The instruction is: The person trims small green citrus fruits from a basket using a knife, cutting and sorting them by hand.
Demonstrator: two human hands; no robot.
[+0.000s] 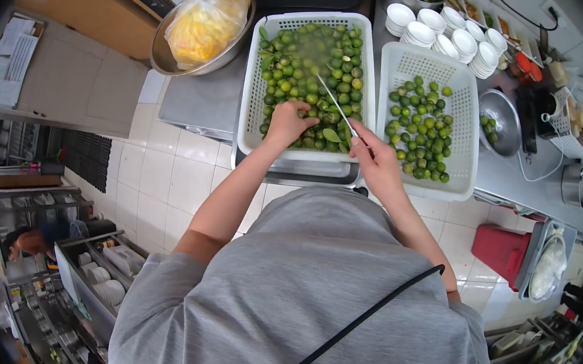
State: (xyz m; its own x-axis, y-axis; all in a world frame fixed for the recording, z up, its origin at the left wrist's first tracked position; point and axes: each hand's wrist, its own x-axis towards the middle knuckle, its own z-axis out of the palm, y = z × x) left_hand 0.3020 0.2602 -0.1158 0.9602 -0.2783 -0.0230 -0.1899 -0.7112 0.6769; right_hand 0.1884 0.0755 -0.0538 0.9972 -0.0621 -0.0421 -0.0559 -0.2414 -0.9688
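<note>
A white perforated basket [248, 105] full of small green limes [287, 71], with some leaves among them, stands in front of me. My left hand [290, 122] reaches over its near left part, fingers curled at the limes; whether they hold one is too small to tell. My right hand [374, 159] is closed around the handle of a knife [336, 103] at the basket's near right side. The blade points up and left over the limes. On the right, a second white basket [467, 123] holds fewer loose limes [423, 129].
A metal bowl [237, 50] with a bag of yellow contents [209, 22] sits at the left. Stacked white dishes [452, 31], a steel bowl [504, 116] and a metal pot [576, 184] are at the right. A red bin [501, 250] stands lower right. A person [29, 243] appears lower left.
</note>
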